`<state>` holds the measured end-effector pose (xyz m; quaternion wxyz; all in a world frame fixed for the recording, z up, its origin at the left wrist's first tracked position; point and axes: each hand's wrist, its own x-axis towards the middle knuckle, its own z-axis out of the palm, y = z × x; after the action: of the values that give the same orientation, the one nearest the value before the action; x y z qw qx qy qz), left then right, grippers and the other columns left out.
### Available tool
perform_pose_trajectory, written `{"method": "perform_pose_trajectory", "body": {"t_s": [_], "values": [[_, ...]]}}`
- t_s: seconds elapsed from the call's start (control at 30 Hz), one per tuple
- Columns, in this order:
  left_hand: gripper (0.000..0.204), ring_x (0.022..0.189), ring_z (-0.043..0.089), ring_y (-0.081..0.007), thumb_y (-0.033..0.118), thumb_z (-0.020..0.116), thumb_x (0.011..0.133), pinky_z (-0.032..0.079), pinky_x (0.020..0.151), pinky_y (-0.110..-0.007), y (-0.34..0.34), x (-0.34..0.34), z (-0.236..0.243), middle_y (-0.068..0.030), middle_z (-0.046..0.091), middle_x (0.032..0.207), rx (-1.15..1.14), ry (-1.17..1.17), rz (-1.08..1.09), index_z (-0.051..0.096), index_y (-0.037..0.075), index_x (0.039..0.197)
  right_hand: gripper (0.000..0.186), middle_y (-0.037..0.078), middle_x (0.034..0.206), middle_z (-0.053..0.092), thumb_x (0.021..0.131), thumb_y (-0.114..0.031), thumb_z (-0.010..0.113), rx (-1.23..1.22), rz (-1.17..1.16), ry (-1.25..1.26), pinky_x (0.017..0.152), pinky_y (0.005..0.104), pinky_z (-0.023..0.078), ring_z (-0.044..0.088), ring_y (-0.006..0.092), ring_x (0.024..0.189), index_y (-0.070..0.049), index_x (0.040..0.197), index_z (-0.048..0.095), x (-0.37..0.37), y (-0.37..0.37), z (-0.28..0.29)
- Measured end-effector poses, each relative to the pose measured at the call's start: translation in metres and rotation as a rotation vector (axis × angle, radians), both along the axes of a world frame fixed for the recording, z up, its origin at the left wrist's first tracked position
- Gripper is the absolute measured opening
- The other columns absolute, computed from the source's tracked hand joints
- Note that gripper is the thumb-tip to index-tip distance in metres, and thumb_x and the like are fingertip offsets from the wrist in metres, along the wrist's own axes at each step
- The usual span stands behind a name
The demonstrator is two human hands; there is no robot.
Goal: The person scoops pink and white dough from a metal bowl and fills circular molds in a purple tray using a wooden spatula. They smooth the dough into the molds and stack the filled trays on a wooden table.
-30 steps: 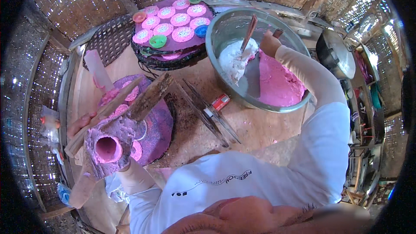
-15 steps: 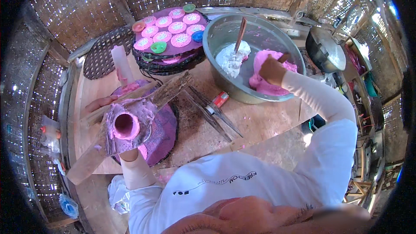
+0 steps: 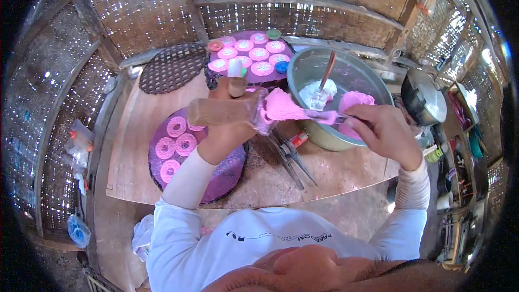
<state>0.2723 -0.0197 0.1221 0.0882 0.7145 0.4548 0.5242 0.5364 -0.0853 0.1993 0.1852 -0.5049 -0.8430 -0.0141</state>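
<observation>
My left hand (image 3: 224, 138) is wrapped round a wooden dough press (image 3: 221, 112), held tilted over the table with its mouth towards the right. A whitish tube (image 3: 235, 70) stands up behind it. At the mouth sits a lump of pink dough (image 3: 284, 105). My right hand (image 3: 386, 130) grips a narrow flat spatula (image 3: 324, 116), whose blade touches that lump. Below the press lies a round purple tray (image 3: 230, 173) with several pink rosettes (image 3: 185, 144), partly hidden by my left arm. Beyond my right hand, a grey-green basin (image 3: 324, 136) holds pink dough (image 3: 357, 99) and white dough (image 3: 315, 97).
A wooden stick (image 3: 327, 70) stands in the white dough. Stacked trays (image 3: 249, 80) with rosettes and small coloured cups sit at the back, beside a woven mat (image 3: 173, 68). A crossed wooden tool (image 3: 292, 162) and a red box (image 3: 298, 139) lie mid-table. A dark pot (image 3: 424, 97) stands far right.
My right hand has come out of the basin with the spatula and pink dough, over to the press. The press has moved right and tipped over, uncovering rosettes on the near tray.
</observation>
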Motion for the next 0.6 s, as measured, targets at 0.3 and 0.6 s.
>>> {"method": "perform_pose_trajectory", "body": {"t_s": [0.3,0.6], "values": [[0.025,0.087,0.05,-0.0325,0.03,0.067,0.06,0.043,0.062,-0.042,-0.008,-0.004,0.008,-0.0091,0.055,0.092,0.353,0.573,0.172,0.065,0.016,0.081,0.025,0.004,0.065,0.055,0.073,-0.014,0.052,0.447,0.107,-0.336,0.046,0.0316,0.046,0.058,0.0215,0.053,-0.01,0.097,0.059,-0.089,0.0,-0.034],[0.028,0.076,0.054,-0.0271,0.022,0.07,0.062,0.04,0.07,-0.04,0.031,-0.053,-0.026,-0.0083,0.057,0.079,0.291,0.265,0.39,0.064,0.01,0.086,0.018,0.009,0.067,0.058,0.08,-0.016,0.059,0.369,-0.047,0.203,0.045,0.0361,0.042,0.057,0.0265,0.054,-0.012,0.097,0.062,-0.047,-0.016,-0.046]]}}
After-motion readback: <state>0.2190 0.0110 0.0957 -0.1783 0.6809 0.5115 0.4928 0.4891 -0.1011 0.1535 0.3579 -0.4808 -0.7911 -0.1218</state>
